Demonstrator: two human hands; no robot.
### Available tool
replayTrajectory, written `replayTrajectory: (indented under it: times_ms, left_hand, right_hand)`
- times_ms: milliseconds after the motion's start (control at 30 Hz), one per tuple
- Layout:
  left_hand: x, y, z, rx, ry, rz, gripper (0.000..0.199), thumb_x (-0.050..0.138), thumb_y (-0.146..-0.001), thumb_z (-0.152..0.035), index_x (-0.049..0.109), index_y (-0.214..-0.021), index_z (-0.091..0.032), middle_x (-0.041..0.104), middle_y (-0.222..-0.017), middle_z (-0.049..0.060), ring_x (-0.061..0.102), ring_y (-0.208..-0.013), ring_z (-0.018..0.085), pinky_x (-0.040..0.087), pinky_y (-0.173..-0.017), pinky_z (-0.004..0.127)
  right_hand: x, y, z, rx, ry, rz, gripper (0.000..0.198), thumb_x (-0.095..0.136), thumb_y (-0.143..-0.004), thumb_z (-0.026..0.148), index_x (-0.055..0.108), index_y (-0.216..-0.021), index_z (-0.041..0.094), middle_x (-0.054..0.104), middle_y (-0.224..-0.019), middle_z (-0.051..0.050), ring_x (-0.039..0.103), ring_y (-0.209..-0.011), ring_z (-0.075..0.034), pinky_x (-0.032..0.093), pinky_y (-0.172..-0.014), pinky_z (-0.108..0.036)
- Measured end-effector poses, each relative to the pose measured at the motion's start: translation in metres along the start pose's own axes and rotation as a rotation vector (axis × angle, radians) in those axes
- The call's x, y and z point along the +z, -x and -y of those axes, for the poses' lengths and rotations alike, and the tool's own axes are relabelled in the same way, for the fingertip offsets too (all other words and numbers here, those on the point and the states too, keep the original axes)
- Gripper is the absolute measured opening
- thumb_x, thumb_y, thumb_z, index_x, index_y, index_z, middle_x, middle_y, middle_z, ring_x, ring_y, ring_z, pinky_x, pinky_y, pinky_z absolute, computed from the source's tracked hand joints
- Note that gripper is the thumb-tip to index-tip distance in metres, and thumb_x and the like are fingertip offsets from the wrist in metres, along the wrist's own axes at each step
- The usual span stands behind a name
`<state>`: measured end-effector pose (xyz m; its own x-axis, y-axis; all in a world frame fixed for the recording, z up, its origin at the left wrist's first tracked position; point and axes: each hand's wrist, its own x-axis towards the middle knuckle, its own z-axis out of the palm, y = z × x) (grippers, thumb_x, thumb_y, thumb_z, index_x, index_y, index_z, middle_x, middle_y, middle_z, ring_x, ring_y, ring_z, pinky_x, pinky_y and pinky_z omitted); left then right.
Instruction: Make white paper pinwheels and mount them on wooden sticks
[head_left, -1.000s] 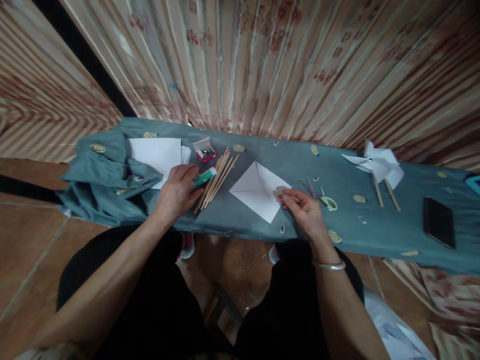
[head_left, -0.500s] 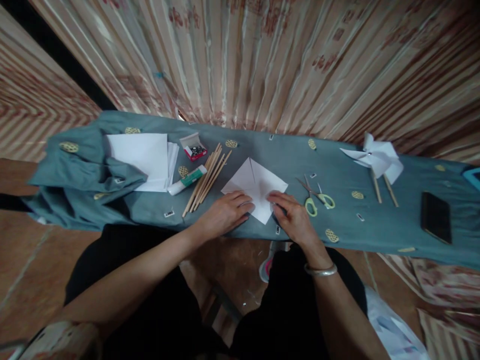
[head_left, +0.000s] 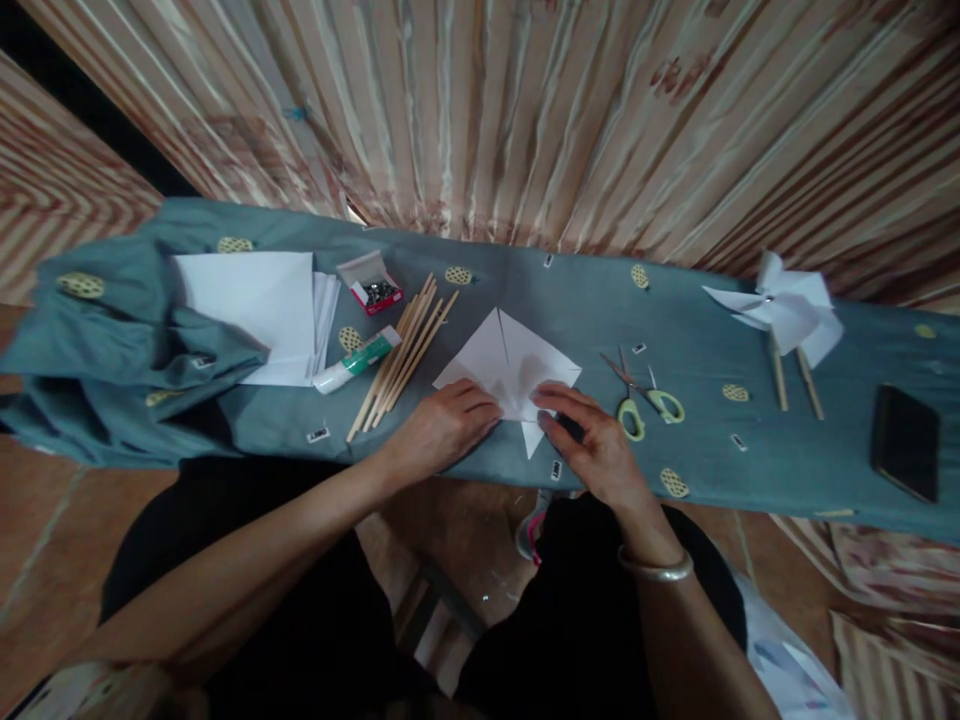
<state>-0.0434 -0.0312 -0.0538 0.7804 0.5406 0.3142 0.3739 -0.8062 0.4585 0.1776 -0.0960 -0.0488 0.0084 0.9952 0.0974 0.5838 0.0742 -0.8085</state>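
A square white sheet of paper (head_left: 517, 355) lies cornerwise on the cloth, with a slit running in from its far corner and another at its right corner. Its near part is bent upward, and a small pointed flap (head_left: 531, 438) sticks out below the bend. My left hand (head_left: 454, 415) has its fingers closed on the sheet's near left edge; the thumb is mostly hidden. Between thumb and fingers, my right hand (head_left: 585, 430) pinches the near right part. Scissors with green handles (head_left: 646, 405) lie spread just right of my right hand.
Left of the sheet lie thin wooden sticks (head_left: 401, 355), a glue stick (head_left: 358, 360), an opened box of small metal pins (head_left: 375, 285) and stacked white paper (head_left: 251, 310). Two sticks and a paper pinwheel (head_left: 795, 305) lie at right, near a phone (head_left: 906, 442). A pleated curtain (head_left: 480, 120) hangs behind.
The sheet's near corner, flat before, is now bent up with a flap showing below. Both hands stay at the sheet. The view has shifted slightly.
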Motion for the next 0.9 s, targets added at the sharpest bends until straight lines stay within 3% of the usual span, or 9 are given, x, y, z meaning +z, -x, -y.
replayTrajectory:
  times_ms: [133,300,467,600,900]
  left_hand:
    - [-0.001,-0.002,-0.001,-0.074,0.067,-0.009,0.026,0.044,-0.097,-0.023,0.068,-0.096,-0.012,0.071,-0.094,0.009,0.061,-0.090,0.020,0.054,-0.081,0.034]
    - [0.004,-0.002,0.000,-0.149,0.115,-0.044,0.022,0.047,-0.096,-0.024,0.066,-0.102,-0.014,0.070,-0.094,0.009,0.062,-0.089,0.019,0.054,-0.080,0.033]
    - [0.006,0.001,-0.002,-0.170,0.179,-0.061,0.025,0.047,-0.096,-0.020,0.060,-0.117,-0.015,0.069,-0.100,0.009,0.064,-0.090,0.018,0.055,-0.081,0.033]
    - [0.006,0.003,-0.001,-0.100,0.180,-0.060,0.024,0.046,-0.095,-0.019,0.065,-0.111,-0.015,0.069,-0.100,0.009,0.064,-0.093,0.018,0.055,-0.081,0.033]
    - [0.008,0.002,0.001,-0.102,0.162,-0.086,0.025,0.047,-0.095,-0.018,0.068,-0.106,-0.015,0.070,-0.098,0.009,0.065,-0.091,0.018,0.057,-0.079,0.032]
  right_hand:
    - [0.014,-0.005,0.002,0.046,-0.156,-0.087,0.016,0.072,-0.077,0.026,0.075,-0.093,0.027,0.069,-0.119,-0.006,0.060,-0.118,-0.023,0.043,-0.107,-0.044]
    - [0.028,-0.012,0.002,0.078,-0.244,-0.197,0.003,0.072,-0.077,0.026,0.072,-0.076,0.024,0.071,-0.111,-0.007,0.064,-0.110,-0.023,0.047,-0.102,-0.043]
    - [0.033,-0.015,0.006,0.079,-0.128,-0.215,0.004,0.070,-0.079,0.026,0.071,-0.077,0.024,0.070,-0.113,-0.007,0.063,-0.110,-0.023,0.046,-0.102,-0.045]
    - [0.035,-0.015,0.010,0.059,-0.011,-0.224,0.004,0.068,-0.080,0.026,0.070,-0.078,0.024,0.070,-0.112,-0.006,0.062,-0.110,-0.023,0.046,-0.101,-0.045]
    - [0.035,-0.015,0.013,0.046,0.048,-0.246,0.005,0.066,-0.082,0.027,0.069,-0.084,0.024,0.070,-0.110,-0.006,0.063,-0.108,-0.024,0.048,-0.098,-0.046]
